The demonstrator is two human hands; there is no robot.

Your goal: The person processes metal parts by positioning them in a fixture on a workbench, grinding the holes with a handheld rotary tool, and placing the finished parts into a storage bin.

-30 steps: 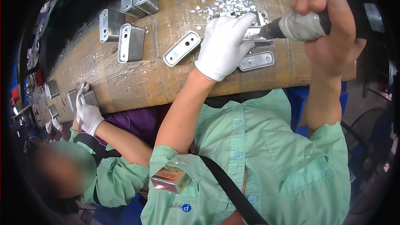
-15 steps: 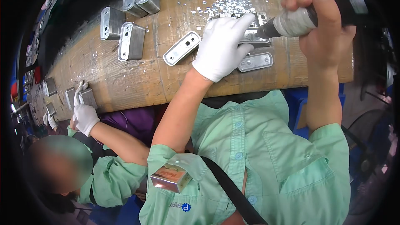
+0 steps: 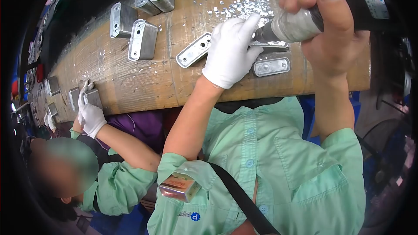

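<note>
- At 7 o'clock from the left hand (image 3: pixel 230 54), a small carton (image 3: pixel 179 187) sits in the pocket of a green shirt (image 3: pixel 261 156).
- At 2 o'clock, the bare right hand (image 3: pixel 331 30) wraps tightly around a tape-wrapped power tool (image 3: pixel 300 24), its nose reaching between the left hand's thumb and forefinger.
- The left hand, white-gloved, lies over an oblong metal block (image 3: pixel 278 44); whether it grips the block cannot be told.
- Near 4 o'clock, an oblong metal part (image 3: pixel 271 67) lies on the workbench (image 3: pixel 150 85).
- At 9 o'clock, just beside the glove, a slanted block (image 3: pixel 193 52).
- Between 12 and 1, scattered silvery discs (image 3: pixel 250 2).
- At 8, a co-worker's gloved hand (image 3: pixel 92 119) by finned blocks.
- Toward 10, four tall finned blocks (image 3: pixel 143 41).
</note>
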